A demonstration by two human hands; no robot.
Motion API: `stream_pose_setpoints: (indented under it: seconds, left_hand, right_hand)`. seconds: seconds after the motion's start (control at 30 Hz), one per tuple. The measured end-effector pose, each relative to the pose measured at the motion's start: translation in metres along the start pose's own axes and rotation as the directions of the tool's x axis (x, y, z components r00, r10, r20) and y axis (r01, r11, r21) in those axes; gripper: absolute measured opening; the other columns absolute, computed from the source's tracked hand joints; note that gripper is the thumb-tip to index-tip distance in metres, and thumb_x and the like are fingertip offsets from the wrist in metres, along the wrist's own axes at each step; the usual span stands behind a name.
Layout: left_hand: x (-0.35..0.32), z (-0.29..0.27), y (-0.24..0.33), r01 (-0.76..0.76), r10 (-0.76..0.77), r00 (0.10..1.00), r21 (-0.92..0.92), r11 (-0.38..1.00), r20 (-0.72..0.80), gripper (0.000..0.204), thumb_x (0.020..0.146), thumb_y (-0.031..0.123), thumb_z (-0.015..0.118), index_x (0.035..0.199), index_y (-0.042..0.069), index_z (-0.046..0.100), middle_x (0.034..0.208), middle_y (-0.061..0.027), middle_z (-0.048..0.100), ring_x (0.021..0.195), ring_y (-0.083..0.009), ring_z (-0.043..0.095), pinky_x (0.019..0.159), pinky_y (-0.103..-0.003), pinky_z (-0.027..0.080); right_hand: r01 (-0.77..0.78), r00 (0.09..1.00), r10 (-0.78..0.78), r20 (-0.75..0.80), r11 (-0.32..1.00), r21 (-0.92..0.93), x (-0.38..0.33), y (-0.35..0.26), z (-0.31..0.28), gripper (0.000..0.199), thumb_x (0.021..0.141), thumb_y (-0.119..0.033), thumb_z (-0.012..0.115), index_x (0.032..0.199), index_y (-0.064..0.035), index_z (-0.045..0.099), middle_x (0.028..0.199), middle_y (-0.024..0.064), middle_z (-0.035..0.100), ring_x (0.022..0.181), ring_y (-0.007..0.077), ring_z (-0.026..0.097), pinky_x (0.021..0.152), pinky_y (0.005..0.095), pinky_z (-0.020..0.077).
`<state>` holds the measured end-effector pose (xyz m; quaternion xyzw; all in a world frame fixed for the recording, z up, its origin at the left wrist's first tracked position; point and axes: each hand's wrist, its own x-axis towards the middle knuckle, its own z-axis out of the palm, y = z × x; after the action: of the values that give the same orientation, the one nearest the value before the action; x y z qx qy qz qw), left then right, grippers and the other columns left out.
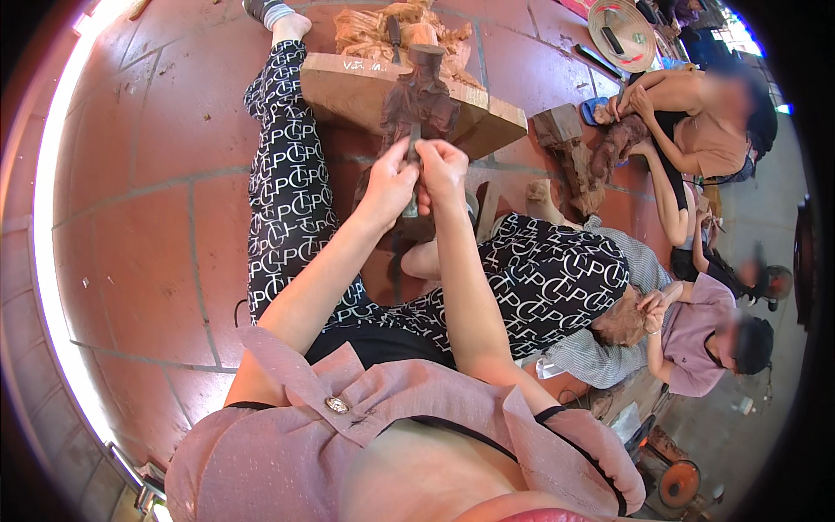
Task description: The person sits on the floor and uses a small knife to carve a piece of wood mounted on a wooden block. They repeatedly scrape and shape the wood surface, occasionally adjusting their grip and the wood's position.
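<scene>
Between my knees a dark brown carved wooden figure (421, 103) leans against a thick light wood block (348, 80). My left hand (389, 185) and my right hand (443, 170) are closed side by side over the near end of the figure. Both grip a slim grey hand tool (415, 137), like a narrow file or chisel. Its far end meets the carving, and a pale greenish end shows below my fingers. My hands hide the middle of the tool and part of the figure.
Wood pieces and a dark-handled tool (394, 36) lie on the block. A rough wood chunk (558, 129) stands to its right. Two people (696, 113) sit at right, each with a carving. A round woven basket (620, 35) is at the far right; an orange fan (678, 483) is near right.
</scene>
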<state>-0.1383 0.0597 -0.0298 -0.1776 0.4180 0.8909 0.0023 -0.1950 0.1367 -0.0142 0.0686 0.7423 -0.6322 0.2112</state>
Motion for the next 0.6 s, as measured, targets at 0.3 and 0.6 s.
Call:
stream_pose_setpoints:
  seconds: [0.3, 0.6]
  left_hand:
    - [-0.006, -0.007, 0.025, -0.148, 0.167, 0.985, 0.267, 0.952, -0.047, 0.044, 0.088, 0.006, 0.041, 0.132, 0.005, 0.045, 0.072, -0.0031, 0.056, 0.047, -0.0080, 0.049, 0.040, -0.022, 0.041]
    - [0.003, -0.007, 0.015, -0.067, 0.074, 0.996, 0.137, 0.988, -0.051, 0.038, 0.091, 0.008, 0.043, 0.128, 0.006, 0.049, 0.074, -0.0021, 0.056, 0.047, -0.0061, 0.047, 0.038, -0.021, 0.039]
  right_hand:
    - [0.182, 0.981, -0.188, 0.039, 0.974, 0.138, 0.001, 0.002, 0.013, 0.021, 0.086, -0.016, 0.060, 0.079, 0.0025, 0.063, 0.057, 0.0003, 0.055, 0.041, 0.0057, 0.044, 0.037, 0.0222, 0.0333]
    - [0.174, 0.984, -0.177, 0.011, 0.978, 0.114, 0.008, 0.012, 0.010, 0.019, 0.084, -0.014, 0.060, 0.076, 0.0031, 0.064, 0.055, 0.0020, 0.056, 0.038, 0.0075, 0.045, 0.035, 0.0237, 0.0331]
